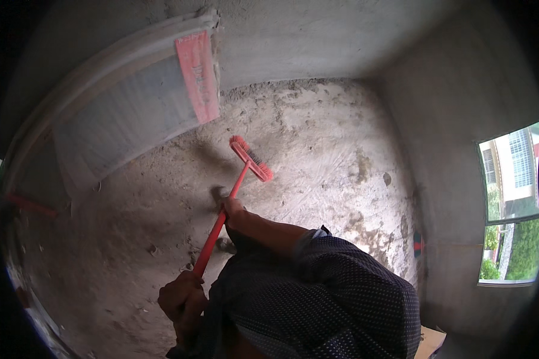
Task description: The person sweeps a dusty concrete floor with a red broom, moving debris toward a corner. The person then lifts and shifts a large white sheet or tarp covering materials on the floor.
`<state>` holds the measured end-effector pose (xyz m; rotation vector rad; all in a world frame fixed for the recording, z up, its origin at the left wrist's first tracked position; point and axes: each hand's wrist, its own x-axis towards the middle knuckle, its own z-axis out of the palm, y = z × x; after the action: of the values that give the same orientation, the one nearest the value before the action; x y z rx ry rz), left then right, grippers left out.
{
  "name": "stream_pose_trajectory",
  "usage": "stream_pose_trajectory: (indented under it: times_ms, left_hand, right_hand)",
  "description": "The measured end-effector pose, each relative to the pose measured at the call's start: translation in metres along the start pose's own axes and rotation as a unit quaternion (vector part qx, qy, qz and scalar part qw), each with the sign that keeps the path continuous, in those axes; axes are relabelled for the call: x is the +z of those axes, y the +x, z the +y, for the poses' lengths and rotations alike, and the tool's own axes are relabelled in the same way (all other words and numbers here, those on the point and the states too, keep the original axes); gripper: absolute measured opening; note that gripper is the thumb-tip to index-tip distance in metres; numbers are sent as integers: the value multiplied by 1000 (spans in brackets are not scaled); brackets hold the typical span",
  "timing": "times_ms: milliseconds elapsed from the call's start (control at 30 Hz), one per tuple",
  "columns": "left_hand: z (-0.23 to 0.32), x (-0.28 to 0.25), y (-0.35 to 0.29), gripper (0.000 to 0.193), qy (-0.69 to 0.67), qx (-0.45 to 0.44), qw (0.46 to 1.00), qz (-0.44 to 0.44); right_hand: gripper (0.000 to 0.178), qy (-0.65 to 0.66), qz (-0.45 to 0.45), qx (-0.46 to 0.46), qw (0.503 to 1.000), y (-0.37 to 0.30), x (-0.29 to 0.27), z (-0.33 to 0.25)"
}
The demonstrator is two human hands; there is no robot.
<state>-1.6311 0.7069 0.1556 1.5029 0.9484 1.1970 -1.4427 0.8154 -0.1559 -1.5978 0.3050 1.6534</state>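
Observation:
A red push broom [211, 245] slants across the middle of the view, held in both hands. My left hand [182, 301] is closed round the top end of its handle, close to my body. Further down the handle, my right hand [234, 210] is wrapped round it with the arm stretched forward. The broom head [250, 160] has red bristles at its ends and dark ones in the middle. It is over the rough, dusty concrete floor [317, 155]; whether the bristles touch the floor, I cannot tell.
Bare grey walls surround the floor. At the left, a sheet-covered panel [132, 99] with a red strip [199, 78] leans by the wall. A window opening [514, 206] is on the right wall. Part of a cardboard box [430, 342] shows at the lower right.

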Motion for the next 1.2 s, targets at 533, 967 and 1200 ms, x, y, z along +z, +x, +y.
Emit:
stream_pose_trajectory:
  times_ms: [533,967,1200]
  left_hand:
    - [-68,-3,154,28,90,-133,964,214]
    - [-86,26,204,27,168,-233,937,199]
    - [-149,84,174,28,-60,-187,930,312]
  right_hand:
    - [12,-182,-70,33,980,105,205,-85]
    - [19,-703,-98,-251,659,191,68,-107]
    - [11,-330,-13,-35,943,203,64,-127]
